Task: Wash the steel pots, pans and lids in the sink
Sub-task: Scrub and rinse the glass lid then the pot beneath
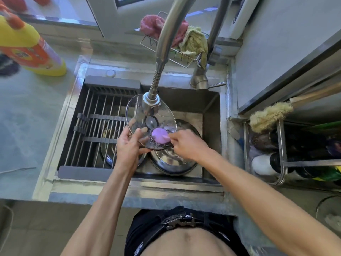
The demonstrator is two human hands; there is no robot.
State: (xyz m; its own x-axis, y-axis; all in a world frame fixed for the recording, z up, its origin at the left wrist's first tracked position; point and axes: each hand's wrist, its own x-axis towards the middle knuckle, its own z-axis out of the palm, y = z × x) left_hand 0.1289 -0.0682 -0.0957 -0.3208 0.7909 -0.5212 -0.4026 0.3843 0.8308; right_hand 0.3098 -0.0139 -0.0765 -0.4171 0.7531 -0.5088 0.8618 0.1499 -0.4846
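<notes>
The glass lid (pixel 147 115), steel-rimmed with a dark knob at its centre, is held tilted over the sink (pixel 212 115), just under the spray head of the faucet (pixel 154 93). The left hand (pixel 129 143) grips its rim at about 7 o'clock, thumb on the upper face and fingers curled beneath, showing through the glass. The right hand (pixel 186 143) pinches a purple scrubber (pixel 159 135) and presses it on the glass at about 5 o'clock, close to the rim. To do this step well, I judge the left hand should turn the lid a little at a time so the scrubber works round the whole face, the seam under the rim and the knob's base; wet glass is slippery, so the grip should stay firm and low over the basin. Directly below lies a steel pot (pixel 171 161), and at its 9 o'clock another steel vessel (pixel 108 145) sits partly under the roll-up drying rack (pixel 96 126), both seemingly yet to be washed. At 10 o'clock a yellow detergent bottle (pixel 27 45) stands on the counter (pixel 27 117); at 12 o'clock cloths (pixel 184 36) hang in a wire basket.
</notes>
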